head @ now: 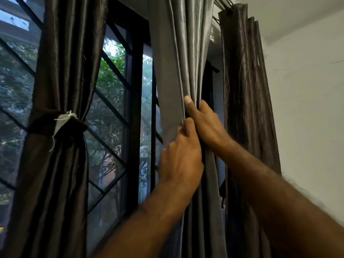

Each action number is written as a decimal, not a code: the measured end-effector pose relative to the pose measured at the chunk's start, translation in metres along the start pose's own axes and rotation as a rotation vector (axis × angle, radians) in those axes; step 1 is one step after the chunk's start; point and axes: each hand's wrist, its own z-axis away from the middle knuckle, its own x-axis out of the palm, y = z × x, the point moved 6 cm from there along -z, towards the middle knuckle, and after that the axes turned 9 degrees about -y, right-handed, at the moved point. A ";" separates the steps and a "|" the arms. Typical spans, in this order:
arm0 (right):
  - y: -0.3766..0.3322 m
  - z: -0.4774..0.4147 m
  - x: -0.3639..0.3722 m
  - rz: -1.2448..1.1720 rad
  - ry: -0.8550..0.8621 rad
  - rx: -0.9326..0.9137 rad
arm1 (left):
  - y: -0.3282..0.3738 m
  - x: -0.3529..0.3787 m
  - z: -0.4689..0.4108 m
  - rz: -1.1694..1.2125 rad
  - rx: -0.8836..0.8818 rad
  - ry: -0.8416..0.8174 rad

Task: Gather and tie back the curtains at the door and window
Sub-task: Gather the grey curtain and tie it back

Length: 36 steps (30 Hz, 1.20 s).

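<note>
A shiny grey curtain (188, 53) hangs in folds at the centre, in front of the window's right side. My left hand (180, 157) grips its bunched folds from the left at mid height. Just above, my right hand (204, 121) wraps around the same bundle from the right, thumb pointing up on the front folds. At the left hangs a dark brown curtain (61, 62), gathered and cinched at its waist by a dark band with a white tag (63, 121). Another dark brown curtain (245, 108) hangs loose at the right, behind my right forearm.
The window (115, 108) has a black frame and diagonal black bars, with green trees outside. A curtain rod (223, 2) runs along the top right. A white wall (307, 99) stands to the right of the curtains.
</note>
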 end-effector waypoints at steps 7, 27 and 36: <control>0.005 0.006 0.008 -0.053 -0.113 0.041 | 0.001 0.000 0.025 0.119 0.062 -0.121; 0.121 0.107 0.021 0.019 -0.131 0.263 | -0.054 0.129 0.152 0.483 -0.229 -0.686; 0.159 0.158 0.029 0.043 -0.219 0.273 | -0.056 0.176 0.204 0.544 -0.125 -1.018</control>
